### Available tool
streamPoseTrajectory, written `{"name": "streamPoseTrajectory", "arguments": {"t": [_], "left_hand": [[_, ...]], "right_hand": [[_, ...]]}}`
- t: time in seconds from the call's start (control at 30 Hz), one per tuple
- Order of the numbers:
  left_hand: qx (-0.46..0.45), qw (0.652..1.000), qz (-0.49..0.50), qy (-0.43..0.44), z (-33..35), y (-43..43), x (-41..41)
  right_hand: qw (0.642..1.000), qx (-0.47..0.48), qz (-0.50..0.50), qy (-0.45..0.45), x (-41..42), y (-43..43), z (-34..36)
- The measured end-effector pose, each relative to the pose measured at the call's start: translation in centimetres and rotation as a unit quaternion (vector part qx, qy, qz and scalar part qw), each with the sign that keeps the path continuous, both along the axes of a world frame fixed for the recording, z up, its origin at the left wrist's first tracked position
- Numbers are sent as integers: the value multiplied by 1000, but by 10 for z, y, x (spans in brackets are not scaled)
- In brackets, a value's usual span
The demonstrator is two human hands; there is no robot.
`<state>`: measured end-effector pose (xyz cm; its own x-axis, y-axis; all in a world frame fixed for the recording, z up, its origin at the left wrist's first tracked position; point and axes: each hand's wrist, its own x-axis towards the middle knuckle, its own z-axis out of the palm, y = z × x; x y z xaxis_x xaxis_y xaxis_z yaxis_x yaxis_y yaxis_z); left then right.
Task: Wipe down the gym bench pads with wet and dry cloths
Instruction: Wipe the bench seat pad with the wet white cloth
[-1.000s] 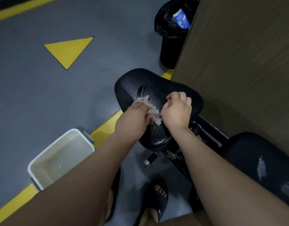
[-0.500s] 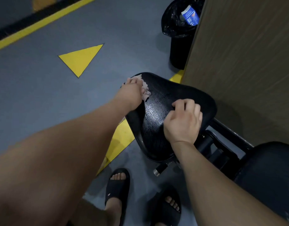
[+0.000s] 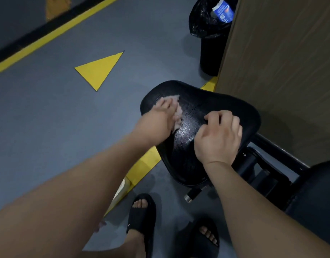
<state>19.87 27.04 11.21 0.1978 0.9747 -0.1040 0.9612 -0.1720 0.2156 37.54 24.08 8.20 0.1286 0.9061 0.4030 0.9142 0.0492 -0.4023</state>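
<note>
The seat pad [image 3: 207, 101] is a black, saddle-shaped cushion, broad at its far end and narrowing toward the near end, with rounded edges and a fine pebbled grain. A wet sheen and small beads of moisture catch the light down its middle. It sits right of centre in the scene, above the grey floor [image 3: 48, 108], mounted on a black metal frame [image 3: 262, 164] that runs right to a second smooth black pad [image 3: 316, 198] at the right edge. A short black knob with a silver tip [image 3: 193, 194] sticks out below the seat's near end. The left hand [image 3: 158, 118], motion-blurred, grasps a pale, pinkish-white cloth [image 3: 178, 113] that is crumpled and ragged at its edges, pressing it onto the far left part of the pad. The right hand [image 3: 218, 138] is loosely clenched, fingers curled under with nothing in them, resting on the right half of the pad. The floor is matt with a slight speckle, painted with a flat yellow triangle [image 3: 99, 70] and a long yellow line [image 3: 48, 37] edged in black at the far left; another yellow strip [image 3: 141, 168] runs under the seat. To the far right stands a wood-grain panel [image 3: 281, 71], and beside it a black cylindrical bin [image 3: 210, 53] lined with a crinkled, glossy black bag [image 3: 203, 19] holding a blue and white carton [image 3: 223, 12]. Nearest, two feet wear black slide sandals [image 3: 141, 220].
</note>
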Motion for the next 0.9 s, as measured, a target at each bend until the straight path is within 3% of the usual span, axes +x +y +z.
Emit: {"name": "streamPoseTrajectory", "arguments": {"t": [0.17, 0.33, 0.47, 0.57, 0.7, 0.9], "left_hand": [[-32, 992, 119, -30, -9, 43, -12], [30, 991, 99, -87, -13, -18, 6], [8, 994, 83, -75, -14, -16, -9], [-34, 988, 144, -45, -9, 32, -25], [-84, 967, 223, -87, -13, 62, -40], [-11, 963, 234, -136, -16, -18, 10]], "right_hand": [[1000, 3, -11, -8, -2, 2, -2], [1000, -1, -16, -14, -2, 2, -1], [1000, -5, -18, -18, -3, 3, 0], [1000, -5, -19, -20, -3, 4, -1], [1000, -8, -20, -20, -3, 5, -2], [1000, -8, -17, -18, -3, 4, 0]]}}
